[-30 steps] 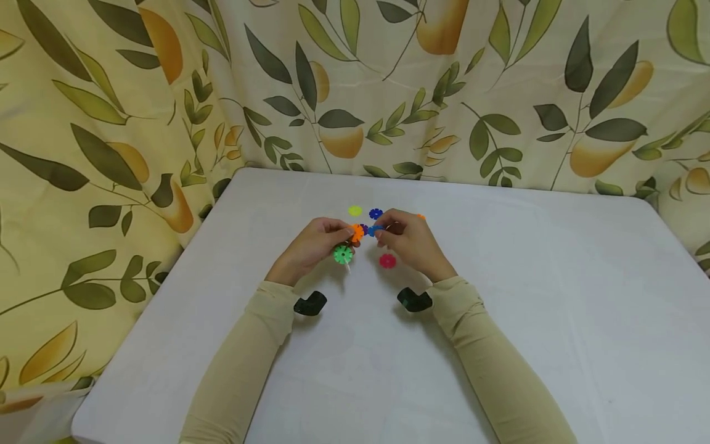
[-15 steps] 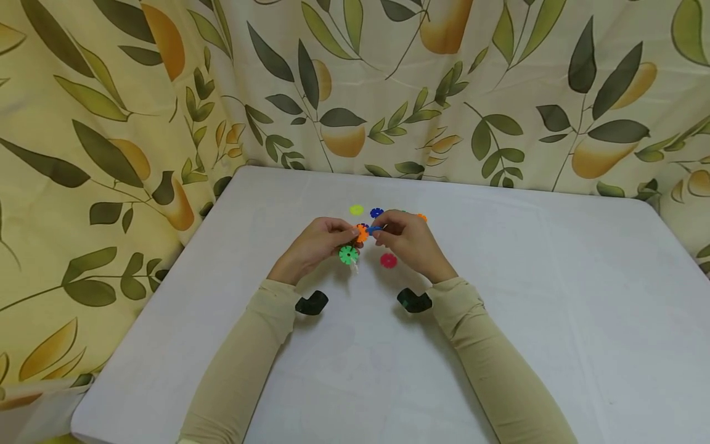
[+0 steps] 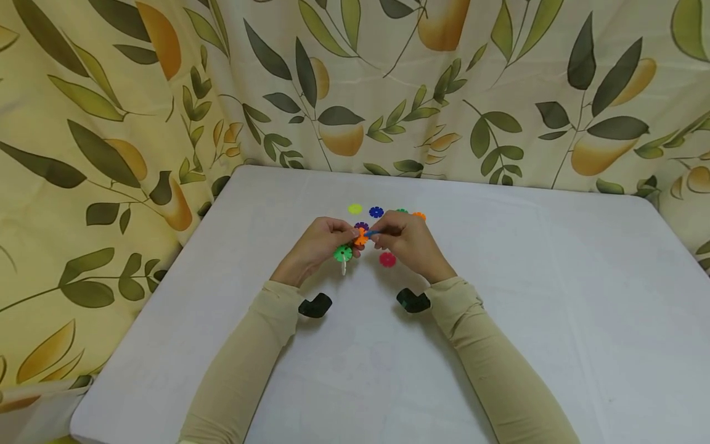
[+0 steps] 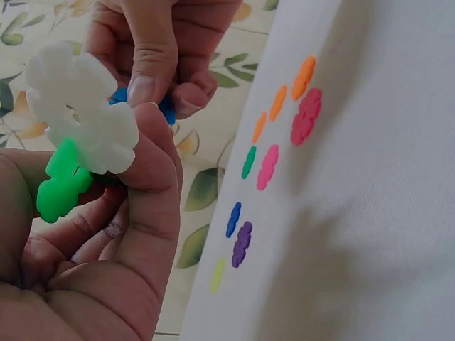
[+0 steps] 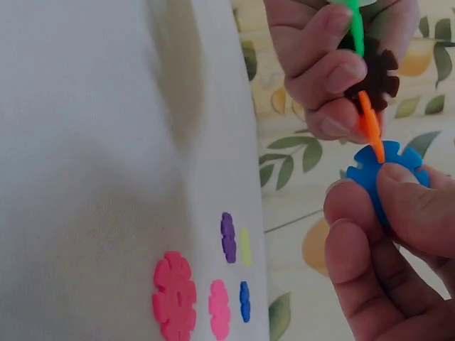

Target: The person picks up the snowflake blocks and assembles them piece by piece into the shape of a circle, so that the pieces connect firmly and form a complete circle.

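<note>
My left hand [image 3: 316,246] grips a chain of slotted snowflake discs: a white disc [image 4: 85,82], a green disc [image 3: 342,253], a dark brown disc [image 5: 384,74] and an orange disc [image 5: 370,121]. Between thumb and fingers, my right hand [image 3: 409,243] pinches a blue disc [image 5: 366,174]. In the right wrist view the orange disc's lower end meets the blue disc's rim, the two standing crosswise. Both hands are raised over the table; the left fingers partly hide the brown disc.
Loose discs lie on the white-covered table [image 3: 527,308] beyond and below the hands, among them a yellow disc [image 3: 355,209], a dark blue disc [image 3: 376,212], a purple disc [image 4: 242,244] and a red disc [image 3: 387,259]. Leaf-patterned cloth [image 3: 388,92] hangs behind the table.
The blue disc has turned from facing the head camera to nearly edge-on and come against the orange disc. The orange disc has also turned and shifted slightly right with the left fingers.
</note>
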### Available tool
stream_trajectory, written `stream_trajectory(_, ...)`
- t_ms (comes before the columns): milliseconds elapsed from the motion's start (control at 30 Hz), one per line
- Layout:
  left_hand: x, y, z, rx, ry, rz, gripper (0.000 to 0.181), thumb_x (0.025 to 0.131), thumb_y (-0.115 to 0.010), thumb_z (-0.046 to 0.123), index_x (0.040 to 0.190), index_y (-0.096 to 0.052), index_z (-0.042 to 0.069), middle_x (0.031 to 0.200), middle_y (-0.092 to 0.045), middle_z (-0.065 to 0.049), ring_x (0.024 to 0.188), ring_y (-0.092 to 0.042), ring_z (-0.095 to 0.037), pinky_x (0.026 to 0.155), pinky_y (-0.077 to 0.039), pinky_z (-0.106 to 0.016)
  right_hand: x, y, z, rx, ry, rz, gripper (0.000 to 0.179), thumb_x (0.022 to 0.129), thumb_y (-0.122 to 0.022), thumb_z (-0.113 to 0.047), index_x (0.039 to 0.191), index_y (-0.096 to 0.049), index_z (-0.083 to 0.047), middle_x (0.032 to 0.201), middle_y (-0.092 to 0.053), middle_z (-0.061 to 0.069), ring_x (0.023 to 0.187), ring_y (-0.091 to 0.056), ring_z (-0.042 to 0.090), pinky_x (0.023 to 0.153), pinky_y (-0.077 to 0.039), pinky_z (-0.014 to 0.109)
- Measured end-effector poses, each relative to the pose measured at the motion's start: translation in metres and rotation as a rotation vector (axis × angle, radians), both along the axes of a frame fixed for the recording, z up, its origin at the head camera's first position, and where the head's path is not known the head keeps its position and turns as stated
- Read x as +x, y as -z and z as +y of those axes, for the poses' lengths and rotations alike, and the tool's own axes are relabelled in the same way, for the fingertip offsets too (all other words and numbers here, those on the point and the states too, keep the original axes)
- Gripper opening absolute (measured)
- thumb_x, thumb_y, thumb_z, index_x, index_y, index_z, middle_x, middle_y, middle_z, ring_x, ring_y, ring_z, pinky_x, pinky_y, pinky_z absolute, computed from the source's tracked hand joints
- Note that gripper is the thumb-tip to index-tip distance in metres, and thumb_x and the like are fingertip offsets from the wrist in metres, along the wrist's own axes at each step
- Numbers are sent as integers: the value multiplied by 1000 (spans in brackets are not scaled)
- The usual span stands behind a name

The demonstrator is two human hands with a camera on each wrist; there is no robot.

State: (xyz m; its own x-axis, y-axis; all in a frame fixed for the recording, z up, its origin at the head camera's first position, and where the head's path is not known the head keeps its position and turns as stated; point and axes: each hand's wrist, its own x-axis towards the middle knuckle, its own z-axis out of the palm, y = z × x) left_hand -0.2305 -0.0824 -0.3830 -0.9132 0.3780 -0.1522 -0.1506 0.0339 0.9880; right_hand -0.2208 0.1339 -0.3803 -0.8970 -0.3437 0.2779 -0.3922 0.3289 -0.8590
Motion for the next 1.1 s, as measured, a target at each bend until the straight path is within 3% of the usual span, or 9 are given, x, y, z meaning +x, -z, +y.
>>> stream_trajectory(167, 0, -2, 0, -11, -8, -16, 19, 110, -59, 5, 107, -69, -11, 85, -73, -12, 72, -72, -18, 70, -57, -22, 0, -1, -2, 23, 2, -16, 8, 97, -73, 7, 101, -78, 1, 95, -74, 13, 83, -73, 37, 71, -62, 49)
stream_trajectory(300, -1, -3, -2, -14, 1, -24, 16, 110, -56, 5, 116, -64, -7, 89, -73, -14, 75, -71, -18, 69, -56, -21, 0, -2, -1, 71, 6, -27, 10, 99, -73, 3, 108, -77, 2, 98, -74, 14, 87, -73, 37, 75, -62, 43)
stream_trajectory(400, -1, -3, -5, -15, 13, -21, 15, 110, -55, 4, 121, -60, -4, 93, -75, -15, 76, -70, -18, 68, -55, -21, 0, -4, 2, 132, 28, -32, 13, 99, -74, 0, 111, -76, 0, 101, -74, 12, 89, -72, 33, 76, -60, 36)
stream_trajectory(533, -2, -1, -7, -22, 21, -24, 16, 111, -54, 5, 123, -60, -3, 99, -77, -16, 78, -70, -20, 68, -54, -21, -2, -3, 8, 214, 43, -51, 14, 99, -75, -3, 112, -77, 0, 104, -74, 10, 91, -69, 28, 80, -59, 39)
stream_trajectory(767, -6, 3, -7, -93, 6, -85, 20, 111, -52, 7, 129, -57, 0, 122, -72, -26, 94, -73, -30, 76, -53, -24, -9, 5, 19, 347, -21, -71, 17, 98, -73, -1, 113, -76, 4, 103, -74, 12, 97, -65, 29, 87, -55, 44)
stream_trajectory(967, -5, 4, -8, -102, 35, -82, 21, 111, -51, 5, 131, -55, -1, 117, -75, -22, 92, -74, -25, 81, -54, -25, -10, 10, 23, 439, -41, -116, 16, 98, -72, -2, 112, -77, 2, 102, -73, 11, 94, -63, 29, 84, -55, 41)
stream_trajectory(1100, -5, 4, -8, -96, 48, -75, 21, 111, -52, 5, 131, -55, -1, 113, -76, -19, 95, -75, -28, 84, -55, -25, -12, 11, 25, 502, -91, -89, 11, 94, -75, 0, 105, -77, 2, 93, -71, 9, 89, -61, 28, 81, -54, 40)
